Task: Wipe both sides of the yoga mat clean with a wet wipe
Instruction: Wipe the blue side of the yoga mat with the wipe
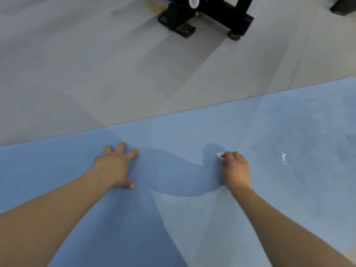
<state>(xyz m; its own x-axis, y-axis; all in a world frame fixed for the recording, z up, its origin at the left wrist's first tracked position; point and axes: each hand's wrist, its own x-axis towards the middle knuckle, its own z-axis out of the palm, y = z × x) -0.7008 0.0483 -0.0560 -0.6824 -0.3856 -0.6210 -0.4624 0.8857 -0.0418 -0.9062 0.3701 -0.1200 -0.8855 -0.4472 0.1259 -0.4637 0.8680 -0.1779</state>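
Currently the yoga mat (192, 209) lies flat on the floor (77, 74). Right hand (235, 170) curls its fingers (234, 156) around the wet wipe (220, 155); left hand (113, 166) presses flat, fingers spread. Risk: the small wipe may skip patches. Black equipment (204, 16) stands at 12 o'clock, well apart.

Single head-worn view: looks forward and down, close over the yoga mat (192, 218), grey floor (96, 74) beyond.
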